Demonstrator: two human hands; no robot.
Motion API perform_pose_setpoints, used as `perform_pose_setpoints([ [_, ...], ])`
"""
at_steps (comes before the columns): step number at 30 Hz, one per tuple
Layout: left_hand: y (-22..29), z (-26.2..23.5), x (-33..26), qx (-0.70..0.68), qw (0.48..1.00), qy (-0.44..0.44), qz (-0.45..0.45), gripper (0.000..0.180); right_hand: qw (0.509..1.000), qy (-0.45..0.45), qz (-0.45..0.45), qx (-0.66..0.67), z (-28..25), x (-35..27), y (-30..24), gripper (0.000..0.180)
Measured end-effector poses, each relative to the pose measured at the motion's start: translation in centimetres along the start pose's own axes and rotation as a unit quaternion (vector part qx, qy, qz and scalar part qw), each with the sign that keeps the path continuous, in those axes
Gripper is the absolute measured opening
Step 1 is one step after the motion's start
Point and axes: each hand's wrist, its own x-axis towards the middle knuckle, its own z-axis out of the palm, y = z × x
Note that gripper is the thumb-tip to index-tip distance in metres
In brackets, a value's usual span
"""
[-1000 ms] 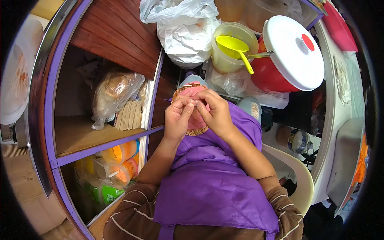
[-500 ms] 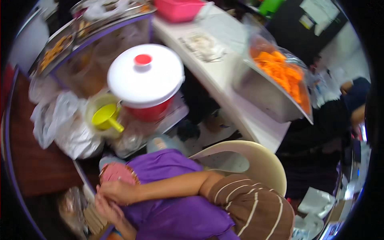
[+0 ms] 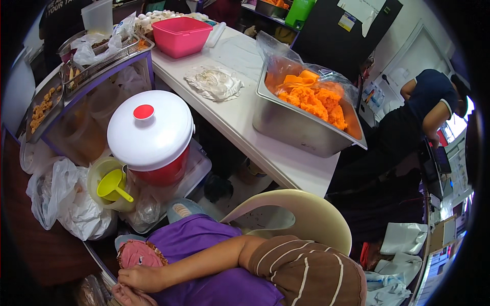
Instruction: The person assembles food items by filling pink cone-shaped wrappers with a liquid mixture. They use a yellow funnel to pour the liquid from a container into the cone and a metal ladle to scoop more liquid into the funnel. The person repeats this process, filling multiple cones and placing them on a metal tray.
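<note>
1. Pink rounded fabric piece with brown patterned trim (image 3: 142, 254) lies at the left edge of the purple cloth apron (image 3: 189, 237), just beyond both hands
2. Right hand (image 3: 139, 278) is curled above the partly closed left hand (image 3: 131, 297); whether they grip anything, I cannot tell
3. White tabletop (image 3: 301, 168) stretches between crumpled white cloth (image 3: 214, 84) and grey steel pan (image 3: 293, 136) by its near corner
4. Left hand is cut off below

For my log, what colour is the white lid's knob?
The knob is red; the head view shows it.
</note>
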Motion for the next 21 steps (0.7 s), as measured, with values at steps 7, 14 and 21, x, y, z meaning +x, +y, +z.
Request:
perform_pose_setpoints([
  [7, 0.4, -0.6, 0.3, 0.164, 0.972, -0.084, 0.144, 0.023, 0.999, 0.026, 0.028, 0.033, 0.2, 0.0, 0.5, 0.017],
  [14, 0.8, -0.9, 0.5, 0.196, 0.957, -0.109, 0.183, 0.019, 0.999, 0.026, 0.022, 0.040, -0.2, -0.1, 0.5, 0.015],
  [21, 0.9, -1.1, 0.9, 0.176, 0.957, -0.132, 0.187, 0.016, 0.992, 0.127, -0.003, 0.003, 0.1, -0.1, -0.1, 0.011],
])
